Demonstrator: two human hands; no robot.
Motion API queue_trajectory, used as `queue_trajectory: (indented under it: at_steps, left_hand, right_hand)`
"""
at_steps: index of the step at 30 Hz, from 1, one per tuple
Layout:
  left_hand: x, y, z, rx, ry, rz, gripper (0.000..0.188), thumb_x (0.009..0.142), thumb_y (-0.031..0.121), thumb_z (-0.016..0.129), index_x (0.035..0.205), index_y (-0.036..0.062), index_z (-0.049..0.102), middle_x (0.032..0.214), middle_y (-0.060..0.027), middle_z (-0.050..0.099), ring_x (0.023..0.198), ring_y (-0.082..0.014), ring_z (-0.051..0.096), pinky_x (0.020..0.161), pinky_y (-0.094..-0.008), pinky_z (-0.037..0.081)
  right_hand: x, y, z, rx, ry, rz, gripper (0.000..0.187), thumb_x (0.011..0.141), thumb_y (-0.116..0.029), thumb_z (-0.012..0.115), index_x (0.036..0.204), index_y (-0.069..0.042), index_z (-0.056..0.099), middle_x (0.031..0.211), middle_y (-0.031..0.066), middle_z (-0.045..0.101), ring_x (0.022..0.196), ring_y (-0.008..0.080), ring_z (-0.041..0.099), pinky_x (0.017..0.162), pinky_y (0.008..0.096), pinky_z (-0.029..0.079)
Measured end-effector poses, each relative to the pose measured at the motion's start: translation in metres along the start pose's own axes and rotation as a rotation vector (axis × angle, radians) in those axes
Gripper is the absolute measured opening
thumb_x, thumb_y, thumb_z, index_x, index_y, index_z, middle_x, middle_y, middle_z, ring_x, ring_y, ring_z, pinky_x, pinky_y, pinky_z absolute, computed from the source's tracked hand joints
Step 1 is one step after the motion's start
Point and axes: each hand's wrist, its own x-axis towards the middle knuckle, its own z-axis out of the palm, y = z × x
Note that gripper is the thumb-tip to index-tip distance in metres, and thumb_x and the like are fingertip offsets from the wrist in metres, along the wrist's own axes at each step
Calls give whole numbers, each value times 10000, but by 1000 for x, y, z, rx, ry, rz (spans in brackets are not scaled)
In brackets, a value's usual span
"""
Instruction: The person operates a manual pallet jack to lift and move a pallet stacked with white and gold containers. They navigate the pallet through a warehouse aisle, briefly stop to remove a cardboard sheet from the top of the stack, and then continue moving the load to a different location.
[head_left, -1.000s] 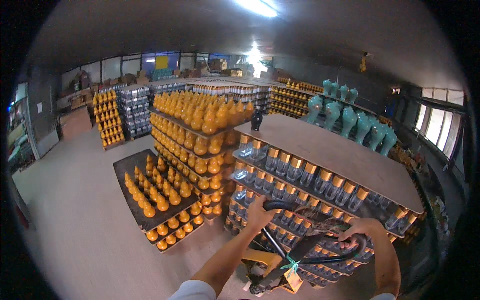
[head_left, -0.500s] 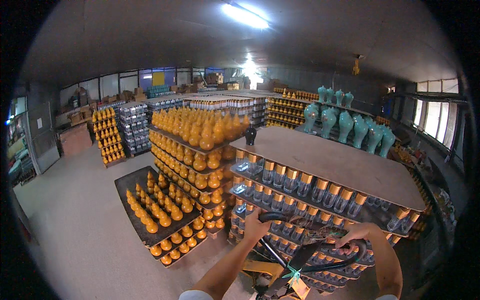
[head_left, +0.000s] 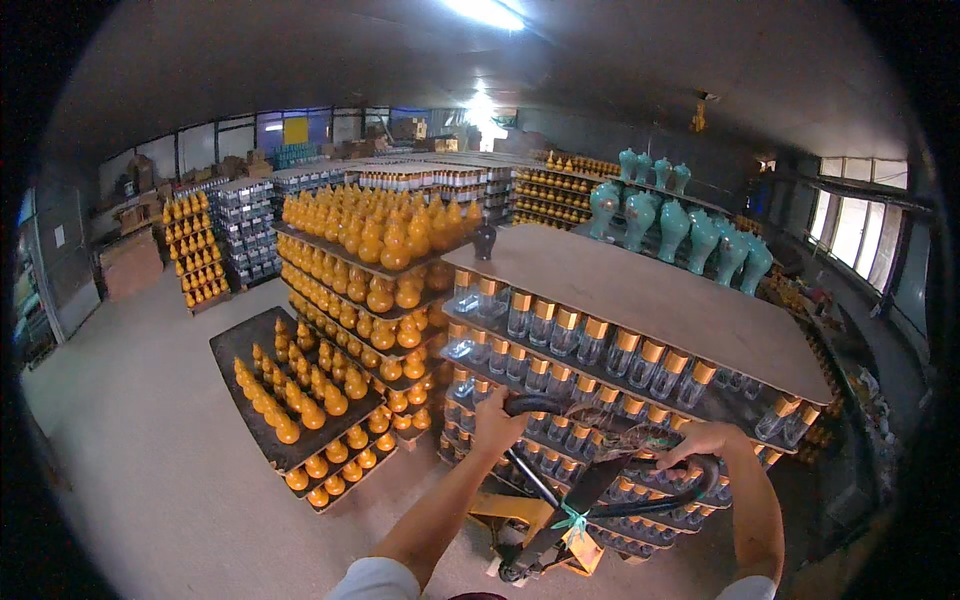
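A: Quick, L hand [head_left: 495,428]?
B: Fingers curled round L end of the black handle [head_left: 655,507], hardly any gap.
A: R hand [head_left: 702,443]?
B: Fingers bent over R end of the same handle, a bit looser; underside's hidden, so can't tell how far they wrap. Thin strands [head_left: 620,437] bunched btwn the hands.
A: Pallet jack [head_left: 512,508]?
B: Near side, R of ctr, yellow base low, teal tie [head_left: 572,519] below the handle. Gold-capped clear bottles [head_left: 565,333] stacked just beyond; orange gourd-shaped bottles [head_left: 395,240] to L. Small dark vase [head_left: 484,242] at L end of the top board [head_left: 640,290].
A: Diff vs ½ sec ago?
B: Same holds, both hands. View's shifted: stacks & hands sit further L and higher; more of the jack's base shows.
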Motion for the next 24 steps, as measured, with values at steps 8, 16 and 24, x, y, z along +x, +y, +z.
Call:
queue_trajectory:
  at_steps: [8, 16, 24]
  left_hand:
    - [-4, -5, -19, -86, -68, -48, 251, 659, 87, 705, 855, 12, 568, 716, -150, 611, 669, -264, 622, 594, -339, 459]
    - [-51, 4, -110, -145, -287, -102, 243, 663, 90, 677, 836, 18, 522, 675, -133, 577, 665, -267, 610, 593, -361, 446]
    - [-137, -49, -292, -338, -739, 3, 269, 637, 86, 729, 872, 32, 611, 735, -102, 601, 711, -191, 605, 643, -316, 453]
  right_hand:
    - [-13, -17, 28, -180, 163, 65, 441, 677, -410, 760, 731, 10, 637, 584, 26, 578, 488, 118, 520, 453, 272, 399]
    - [-63, -46, 160, -227, 380, 165, 482, 630, -436, 786, 849, -22, 671, 631, 18, 609, 550, 118, 552, 533, 266, 436]
    - [-102, -132, 395, -259, 306, 293, 569, 649, -580, 719, 901, -71, 696, 692, 68, 646, 644, 177, 603, 632, 304, 471]
